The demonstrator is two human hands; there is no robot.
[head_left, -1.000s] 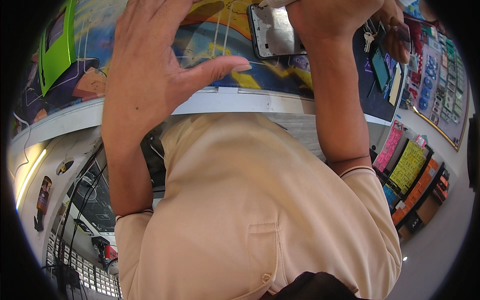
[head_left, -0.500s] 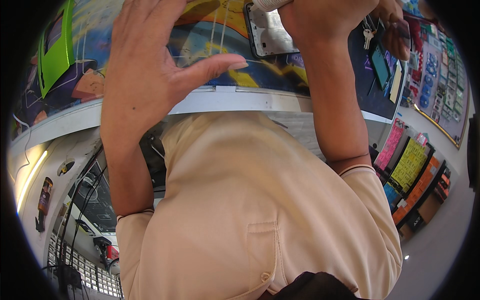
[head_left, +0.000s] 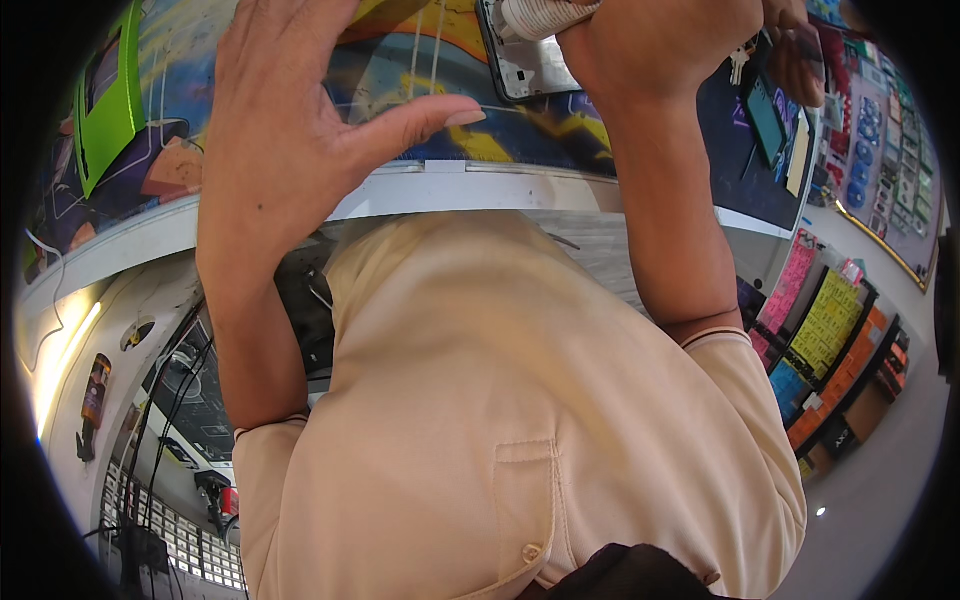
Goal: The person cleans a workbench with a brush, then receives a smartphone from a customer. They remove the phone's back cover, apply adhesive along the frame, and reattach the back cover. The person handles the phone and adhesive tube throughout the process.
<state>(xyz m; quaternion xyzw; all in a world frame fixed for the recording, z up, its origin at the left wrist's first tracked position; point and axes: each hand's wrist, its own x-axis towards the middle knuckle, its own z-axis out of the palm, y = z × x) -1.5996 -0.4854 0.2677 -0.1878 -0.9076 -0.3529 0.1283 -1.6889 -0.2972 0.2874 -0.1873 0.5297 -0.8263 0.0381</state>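
My left hand (head_left: 285, 130) is raised over the near side of the work table, fingers extended and thumb held apart, with nothing in it that I can see. The upper edge cuts off its fingertips. My right hand (head_left: 660, 45) is closed round a white ribbed cylinder (head_left: 545, 15), whose kind I cannot make out. Below that cylinder lies an opened phone housing (head_left: 530, 70), dark-rimmed with a silvery inside. The cylinder overlaps the housing in this view; whether they touch, I cannot tell. The fingers of my right hand are mostly hidden behind its back.
A colourful printed mat (head_left: 480, 130) covers the table (head_left: 480, 190). At the left is a bright green panel (head_left: 110, 120). To the right, another person's hand (head_left: 805, 70) is near keys (head_left: 739, 65) and a dark teal phone (head_left: 766, 120). Farther right stand shelved colourful packages (head_left: 830, 320).
The white ribbed cylinder shows more and now overlaps the phone housing's upper part. My left hand sits slightly farther left, and the table appears a little higher in the picture.
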